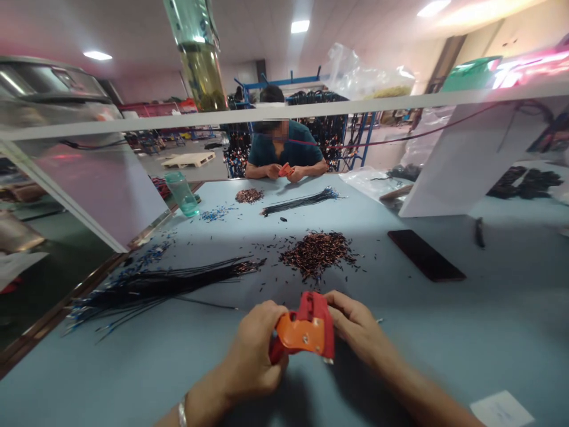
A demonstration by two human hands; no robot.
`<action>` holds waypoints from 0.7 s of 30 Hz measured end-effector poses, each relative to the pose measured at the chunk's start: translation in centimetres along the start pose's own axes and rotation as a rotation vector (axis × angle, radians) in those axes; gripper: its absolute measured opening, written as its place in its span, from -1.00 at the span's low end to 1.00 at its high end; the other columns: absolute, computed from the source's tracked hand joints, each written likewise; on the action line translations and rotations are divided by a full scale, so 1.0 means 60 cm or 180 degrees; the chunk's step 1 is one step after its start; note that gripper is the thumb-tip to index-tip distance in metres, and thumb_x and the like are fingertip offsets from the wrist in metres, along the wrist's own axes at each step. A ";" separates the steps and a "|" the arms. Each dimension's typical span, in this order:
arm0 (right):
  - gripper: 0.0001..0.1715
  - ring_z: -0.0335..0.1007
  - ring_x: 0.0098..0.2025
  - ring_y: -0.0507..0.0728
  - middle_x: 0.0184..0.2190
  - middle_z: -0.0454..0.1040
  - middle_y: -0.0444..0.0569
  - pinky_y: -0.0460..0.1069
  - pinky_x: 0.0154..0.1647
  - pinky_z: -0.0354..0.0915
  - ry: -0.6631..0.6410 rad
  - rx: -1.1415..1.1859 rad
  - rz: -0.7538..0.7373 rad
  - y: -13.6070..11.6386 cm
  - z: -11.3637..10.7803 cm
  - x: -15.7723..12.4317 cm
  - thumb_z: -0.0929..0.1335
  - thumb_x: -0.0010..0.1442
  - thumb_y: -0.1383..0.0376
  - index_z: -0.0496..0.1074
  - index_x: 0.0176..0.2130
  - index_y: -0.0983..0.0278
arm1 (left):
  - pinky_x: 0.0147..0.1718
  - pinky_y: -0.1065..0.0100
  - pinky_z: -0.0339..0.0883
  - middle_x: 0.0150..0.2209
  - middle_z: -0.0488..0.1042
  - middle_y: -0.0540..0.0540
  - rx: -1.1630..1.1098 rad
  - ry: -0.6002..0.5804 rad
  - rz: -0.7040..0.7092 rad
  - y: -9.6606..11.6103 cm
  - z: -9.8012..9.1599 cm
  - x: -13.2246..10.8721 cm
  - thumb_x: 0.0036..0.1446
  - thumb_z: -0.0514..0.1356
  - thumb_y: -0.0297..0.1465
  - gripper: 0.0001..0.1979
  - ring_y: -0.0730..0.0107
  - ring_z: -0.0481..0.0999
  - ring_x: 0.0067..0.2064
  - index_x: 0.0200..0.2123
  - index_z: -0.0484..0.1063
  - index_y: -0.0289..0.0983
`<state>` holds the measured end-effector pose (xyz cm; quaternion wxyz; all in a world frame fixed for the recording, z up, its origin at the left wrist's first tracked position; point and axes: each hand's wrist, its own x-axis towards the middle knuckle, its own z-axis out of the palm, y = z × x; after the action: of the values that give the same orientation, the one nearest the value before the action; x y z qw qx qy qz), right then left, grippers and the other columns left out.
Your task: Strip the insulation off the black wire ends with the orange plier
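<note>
My left hand (253,350) is wrapped round the handles of a red and orange crimping tool (306,329) held just above the blue table (444,338). My right hand (355,326) pinches at the tool's head from the right; whatever it holds there is too small to name. A heap of small copper-coloured terminals (317,252) lies just beyond the tool. A bundle of black wires (169,281) with blue tips stretches away to the left of my hands.
A black phone (425,255) lies at the right. Across the table a person in a teal shirt (284,151) holds a similar red tool, with a second wire bundle (300,201) and terminal pile (249,195) nearby. A green cup (182,193) stands at the left.
</note>
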<state>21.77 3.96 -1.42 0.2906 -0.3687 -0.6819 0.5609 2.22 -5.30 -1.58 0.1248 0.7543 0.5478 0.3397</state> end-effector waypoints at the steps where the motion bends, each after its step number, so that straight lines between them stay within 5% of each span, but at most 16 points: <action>1: -0.77 0.15 -0.47 0.04 -0.53 0.27 -0.18 -0.10 -0.46 0.14 -0.0095 0.0199 0.0072 0.000 0.002 0.000 0.26 0.16 0.16 0.34 -0.42 0.25 | -0.31 0.23 0.21 -0.28 0.36 -0.13 0.0227 -0.0067 0.0083 0.002 0.004 0.000 -0.08 0.14 -0.51 -0.66 0.23 0.31 -0.30 -0.15 0.26 -0.26; 11: -0.81 0.10 -0.50 -0.02 -0.54 0.27 -0.23 -0.14 -0.48 0.09 -0.0805 0.0853 0.0168 0.003 0.011 -0.007 0.38 0.08 0.24 0.31 -0.45 0.27 | -0.32 0.16 0.22 -0.30 0.37 -0.19 0.0811 -0.0197 0.0213 0.002 0.011 -0.001 -0.12 0.13 -0.49 -0.66 0.16 0.30 -0.30 -0.18 0.31 -0.30; 21: -0.82 0.16 -0.49 -0.03 -0.53 0.33 -0.21 -0.15 -0.45 0.17 -0.0835 0.0946 0.0021 0.008 0.016 -0.007 0.42 0.06 0.25 0.39 -0.47 0.30 | -0.33 0.16 0.22 -0.31 0.36 -0.19 0.0728 -0.0084 0.0244 -0.002 0.014 -0.002 -0.13 0.12 -0.51 -0.65 0.17 0.30 -0.31 -0.17 0.28 -0.29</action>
<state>21.30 3.15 -2.06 0.2487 -0.2478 -0.6224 0.6995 2.66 -5.20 -2.33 0.0321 0.7884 0.5521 0.2695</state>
